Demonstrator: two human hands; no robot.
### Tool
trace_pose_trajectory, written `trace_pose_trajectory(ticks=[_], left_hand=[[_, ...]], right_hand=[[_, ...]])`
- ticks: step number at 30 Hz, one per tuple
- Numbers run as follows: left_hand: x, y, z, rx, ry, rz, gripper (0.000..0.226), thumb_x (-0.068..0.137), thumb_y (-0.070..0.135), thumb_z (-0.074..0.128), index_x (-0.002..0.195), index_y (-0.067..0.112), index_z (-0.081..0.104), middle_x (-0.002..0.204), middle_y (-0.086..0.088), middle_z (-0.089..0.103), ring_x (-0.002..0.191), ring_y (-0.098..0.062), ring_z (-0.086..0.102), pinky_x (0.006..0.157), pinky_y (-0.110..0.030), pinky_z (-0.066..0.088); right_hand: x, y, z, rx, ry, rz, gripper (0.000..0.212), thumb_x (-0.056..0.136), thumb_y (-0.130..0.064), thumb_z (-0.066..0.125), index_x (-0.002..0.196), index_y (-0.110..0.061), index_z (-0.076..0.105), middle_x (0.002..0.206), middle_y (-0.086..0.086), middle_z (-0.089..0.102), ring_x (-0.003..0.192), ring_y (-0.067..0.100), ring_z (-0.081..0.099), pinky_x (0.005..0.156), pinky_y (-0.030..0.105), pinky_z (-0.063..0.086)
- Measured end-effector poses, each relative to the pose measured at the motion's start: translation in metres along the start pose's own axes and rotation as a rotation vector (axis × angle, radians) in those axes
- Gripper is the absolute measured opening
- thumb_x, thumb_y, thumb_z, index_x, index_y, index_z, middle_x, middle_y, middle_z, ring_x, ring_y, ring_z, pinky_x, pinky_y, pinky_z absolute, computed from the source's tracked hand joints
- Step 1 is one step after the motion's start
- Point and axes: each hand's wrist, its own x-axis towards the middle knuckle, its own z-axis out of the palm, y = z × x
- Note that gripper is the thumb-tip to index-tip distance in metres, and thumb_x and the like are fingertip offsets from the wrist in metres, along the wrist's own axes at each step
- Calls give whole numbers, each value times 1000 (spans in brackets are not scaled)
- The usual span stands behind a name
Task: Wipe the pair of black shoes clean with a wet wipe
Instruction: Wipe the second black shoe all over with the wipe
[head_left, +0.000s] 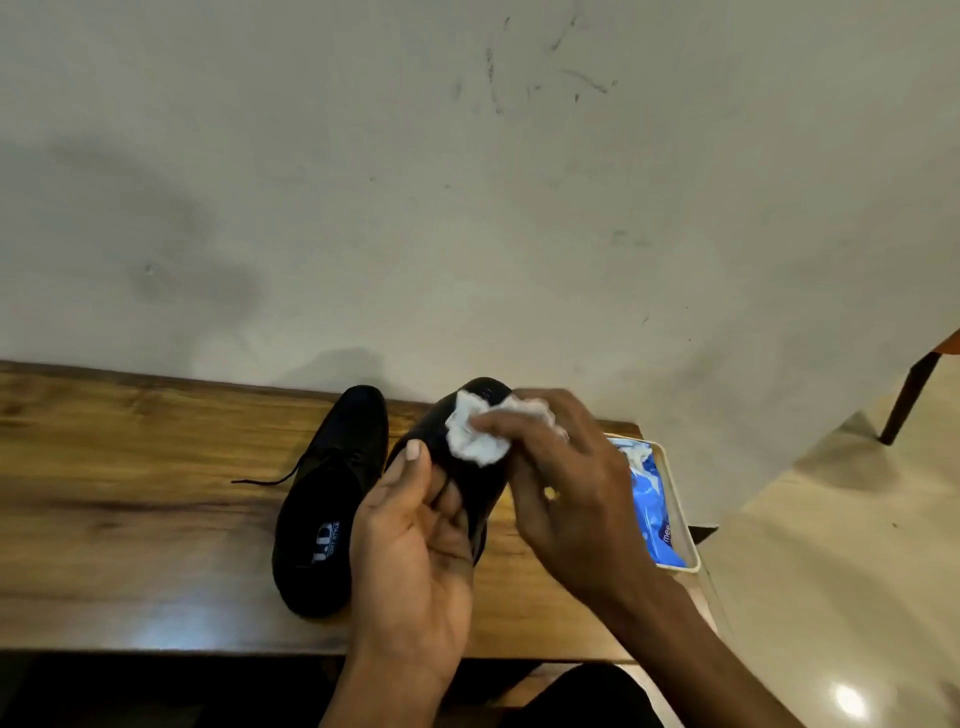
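Observation:
Two black shoes are on a wooden table. The left shoe lies flat with its opening up and a loose lace trailing left. My left hand grips the right shoe from below, thumb on its upper, and holds it raised with the toe pointing away. My right hand holds a crumpled white wet wipe and presses it against the toe area of that shoe.
A blue wet-wipe pack lies in a cream tray at the table's right end. A pale wall rises just behind the table. A dark chair leg stands on the tiled floor at the right.

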Motion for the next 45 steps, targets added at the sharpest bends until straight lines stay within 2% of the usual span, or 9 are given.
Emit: trace_pose_trajectory(ticks=[4,9,19,24,28,32,35,40,45], left_hand=[[2,5,-3,-13,-9,19,38,100,20,43,127,0,61,121,-15,72,115,-22,68,104,-36,50],[5,12,-7,22,-16,63,35,100,26,45,116,7,70,110,-10,76,99,-16,74,78,-21,60],[7,24,-13,26,45,-6,35,97,28,50,110,6,73,102,-15,77,89,-20,76,70,-26,62],[9,24,-9,41,66,29,27,100,19,50,113,8,71,108,-10,76,105,-18,72,96,-33,48],[8,24,-10,88,59,34,28,100,18,48,114,5,69,109,-13,76,108,-22,71,96,-35,49],[7,23,-9,91,51,41,27,100,18,48,114,6,69,91,-4,76,80,-8,73,76,-23,58],[6,24,-8,75,66,28,29,100,17,49,119,5,67,103,-11,77,96,-18,75,86,-30,53],[6,24,-7,19,90,37,27,100,15,48,112,5,70,107,-14,76,102,-22,73,92,-34,52],[11,24,-7,-43,114,39,27,101,13,47,117,3,66,111,-15,75,108,-23,72,102,-38,46]], right_hand=[[16,7,6,28,77,149,35,86,10,64,111,-13,73,104,2,63,97,9,62,81,17,48],[12,-19,21,37,60,99,34,87,5,58,112,-12,72,111,5,62,104,20,62,84,28,51],[-9,-31,28,54,16,-54,24,95,-8,58,112,-8,74,113,11,64,110,18,60,92,23,47],[20,-6,19,82,106,138,28,88,7,66,108,-11,74,100,5,65,94,10,64,78,22,51],[48,-2,14,45,-36,129,27,90,1,63,107,-15,75,97,-1,69,91,10,65,78,29,54],[81,-4,7,-91,-338,132,28,94,-5,58,110,-20,75,97,1,68,92,16,63,82,33,52],[89,-7,6,-188,-464,81,31,95,-6,56,116,-22,73,101,3,64,95,22,60,79,28,47],[45,-7,11,-155,-124,12,34,91,-14,49,113,-16,74,111,6,66,100,24,63,81,30,51],[-11,-14,33,12,167,220,34,92,-3,60,121,-16,71,112,1,67,104,9,64,87,14,46]])
